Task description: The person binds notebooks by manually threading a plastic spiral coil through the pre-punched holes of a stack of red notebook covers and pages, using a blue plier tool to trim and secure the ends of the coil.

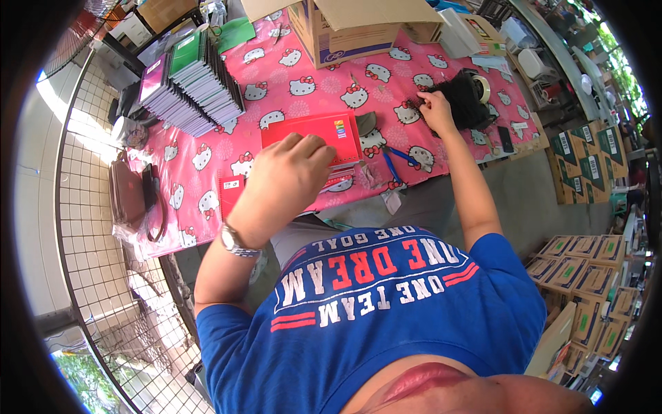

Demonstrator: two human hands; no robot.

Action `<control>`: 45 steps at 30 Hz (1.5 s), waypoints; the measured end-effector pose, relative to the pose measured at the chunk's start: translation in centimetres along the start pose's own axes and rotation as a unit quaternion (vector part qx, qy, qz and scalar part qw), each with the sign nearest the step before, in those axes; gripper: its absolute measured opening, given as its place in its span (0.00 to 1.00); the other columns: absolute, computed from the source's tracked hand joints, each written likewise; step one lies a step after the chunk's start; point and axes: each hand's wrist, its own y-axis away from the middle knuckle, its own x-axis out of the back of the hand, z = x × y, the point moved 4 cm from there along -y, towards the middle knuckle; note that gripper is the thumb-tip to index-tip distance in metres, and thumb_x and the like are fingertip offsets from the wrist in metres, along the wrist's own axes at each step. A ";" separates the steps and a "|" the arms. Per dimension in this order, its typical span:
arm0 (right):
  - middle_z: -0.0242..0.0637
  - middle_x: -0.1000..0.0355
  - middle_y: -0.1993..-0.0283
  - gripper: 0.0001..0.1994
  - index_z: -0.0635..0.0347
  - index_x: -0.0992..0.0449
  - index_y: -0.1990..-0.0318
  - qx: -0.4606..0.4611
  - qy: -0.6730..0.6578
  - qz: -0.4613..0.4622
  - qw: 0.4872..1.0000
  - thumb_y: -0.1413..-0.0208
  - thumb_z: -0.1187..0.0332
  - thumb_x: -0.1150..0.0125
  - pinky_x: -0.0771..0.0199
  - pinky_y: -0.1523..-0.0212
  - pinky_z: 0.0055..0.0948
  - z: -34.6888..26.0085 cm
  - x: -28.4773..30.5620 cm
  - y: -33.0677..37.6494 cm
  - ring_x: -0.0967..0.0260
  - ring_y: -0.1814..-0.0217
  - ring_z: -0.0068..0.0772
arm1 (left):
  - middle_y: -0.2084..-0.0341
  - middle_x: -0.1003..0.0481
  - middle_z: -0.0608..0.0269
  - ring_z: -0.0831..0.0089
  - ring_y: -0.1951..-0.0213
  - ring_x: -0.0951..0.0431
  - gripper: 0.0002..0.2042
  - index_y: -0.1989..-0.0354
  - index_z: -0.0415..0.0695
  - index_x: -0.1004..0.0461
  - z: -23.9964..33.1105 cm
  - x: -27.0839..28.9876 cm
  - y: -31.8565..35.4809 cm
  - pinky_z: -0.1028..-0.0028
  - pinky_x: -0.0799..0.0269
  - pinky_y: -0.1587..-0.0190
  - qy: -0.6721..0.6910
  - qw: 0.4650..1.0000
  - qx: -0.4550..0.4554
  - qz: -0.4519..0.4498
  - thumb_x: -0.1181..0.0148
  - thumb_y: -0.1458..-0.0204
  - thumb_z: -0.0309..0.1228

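Note:
A red spiral notebook (pixel 303 127) lies on top of a small stack at the table's near middle. Over its lower edge is my left hand (pixel 286 169), wearing a silver watch, with its fingers curled down; whatever they hold is hidden. My right hand (pixel 438 114) reaches out to the left edge of a pile of thin black strands (pixel 458 96). Its fingers are bent together at a dark, wiry tuft. Another red notebook (pixel 231 193) lies left of my left wrist. Blue-handled scissors (pixel 392 164) lie right of the stack.
Tall stacks of spiral notebooks (pixel 196 83) stand at the far left. A cardboard box (pixel 345 38) with raised flaps sits at the back. A tape roll (pixel 481 88) and a phone (pixel 506 139) are at the right. A brown bag (pixel 127 190) rests at the left edge, beside a wire grid (pixel 89 228).

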 end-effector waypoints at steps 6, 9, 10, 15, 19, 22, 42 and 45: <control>0.31 0.31 0.60 0.14 0.56 0.20 0.47 0.103 -0.305 -0.048 0.945 0.39 0.71 0.38 0.31 0.55 0.22 -19.1 8.3 1.0 0.32 0.58 0.22 | 0.66 0.24 0.58 0.56 0.62 0.24 0.06 0.60 0.43 0.26 -1.3 3.1 -2.4 0.61 0.28 0.59 0.023 0.997 0.049 0.047 0.43 0.45 0.26; 0.31 0.30 0.58 0.14 0.55 0.18 0.49 0.186 -0.415 -0.027 0.890 0.43 0.74 0.35 0.30 0.55 0.22 -24.3 10.1 2.4 0.31 0.58 0.22 | 0.68 0.25 0.57 0.56 0.61 0.25 0.06 0.59 0.43 0.27 -1.1 2.0 -3.0 0.60 0.32 0.56 -0.033 0.994 0.048 0.096 0.43 0.43 0.28; 0.31 0.30 0.58 0.14 0.55 0.18 0.49 0.187 -0.415 -0.025 0.890 0.43 0.74 0.35 0.30 0.55 0.22 -24.9 10.5 2.5 0.31 0.58 0.22 | 0.68 0.25 0.57 0.56 0.61 0.25 0.07 0.59 0.43 0.28 -1.1 1.6 -3.1 0.60 0.34 0.55 -0.039 0.991 0.056 0.118 0.43 0.43 0.29; 0.33 0.28 0.56 0.13 0.55 0.17 0.55 0.217 -0.319 0.014 0.922 0.49 0.79 0.32 0.27 0.53 0.25 -26.8 11.5 3.7 0.29 0.57 0.27 | 0.69 0.26 0.59 0.60 0.63 0.26 0.07 0.60 0.43 0.29 0.0 1.0 -2.2 0.63 0.36 0.55 -0.059 0.983 0.057 0.163 0.40 0.44 0.30; 0.33 0.27 0.56 0.13 0.56 0.17 0.56 0.290 -0.229 0.038 0.929 0.50 0.80 0.31 0.27 0.54 0.25 -27.5 11.9 4.4 0.28 0.56 0.28 | 0.69 0.27 0.61 0.61 0.63 0.27 0.07 0.60 0.44 0.29 0.2 0.7 -1.8 0.63 0.36 0.56 -0.084 0.973 0.072 0.202 0.39 0.45 0.31; 0.32 0.27 0.58 0.13 0.53 0.17 0.55 0.265 -0.305 0.003 0.915 0.48 0.78 0.34 0.29 0.58 0.28 -27.2 11.5 4.7 0.30 0.55 0.29 | 0.69 0.27 0.62 0.62 0.63 0.26 0.08 0.60 0.44 0.28 0.7 0.8 -1.7 0.63 0.36 0.56 -0.094 0.974 0.067 0.194 0.39 0.45 0.31; 0.35 0.31 0.61 0.17 0.61 0.26 0.45 0.251 -0.282 -0.095 0.921 0.43 0.78 0.38 0.30 0.62 0.22 -28.9 13.8 4.3 0.32 0.63 0.25 | 0.70 0.28 0.66 0.66 0.64 0.25 0.11 0.53 0.48 0.28 1.6 1.0 -2.6 0.61 0.37 0.54 -0.087 0.980 0.065 0.170 0.40 0.44 0.34; 0.35 0.29 0.63 0.18 0.62 0.28 0.43 0.208 -0.270 -0.159 0.926 0.41 0.78 0.39 0.30 0.65 0.23 -29.2 14.7 4.5 0.31 0.65 0.23 | 0.70 0.27 0.65 0.64 0.63 0.26 0.12 0.53 0.48 0.28 1.8 1.1 -2.5 0.62 0.38 0.55 -0.085 0.983 0.057 0.155 0.39 0.44 0.33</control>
